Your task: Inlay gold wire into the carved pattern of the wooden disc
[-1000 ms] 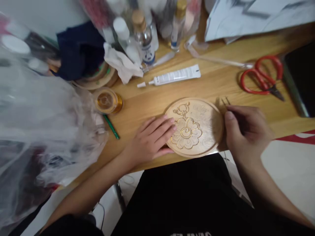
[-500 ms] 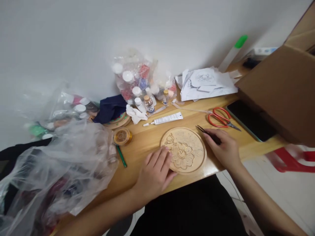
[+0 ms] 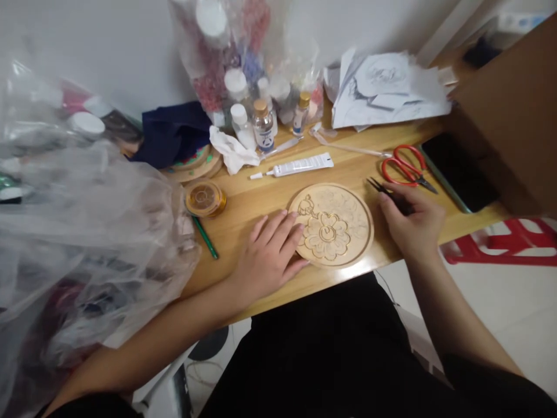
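Note:
A round wooden plaque (image 3: 359, 232) lies on the table, with a flower outlined in gold wire and fainter pencil lines at its upper right. My left hand (image 3: 270, 252) rests flat at its left edge, fingers stretched out and fingertips on the rim. To the right of the plaque, my right hand (image 3: 413, 217) is closed around black tweezers (image 3: 394, 199), their tips pointing up and left, apart from the wood. Red-handled scissors (image 3: 407, 165) lie just beyond that hand. Above the plaque is a white glue tube (image 3: 302, 165).
A spool of gold wire (image 3: 204, 198) and a green pencil (image 3: 205, 238) lie left. Plastic bags (image 3: 108, 232) cover the left end. Small bottles (image 3: 263, 125), crumpled tissue (image 3: 232, 150) and drawings (image 3: 387, 87) line the back. A phone (image 3: 456, 171) and cardboard box (image 3: 513, 116) stand right.
My view has tilted down and come nearer, so the table things appear larger and shifted. My left hand stays at the plaque's edge; my right hand still holds the tweezers beside it.

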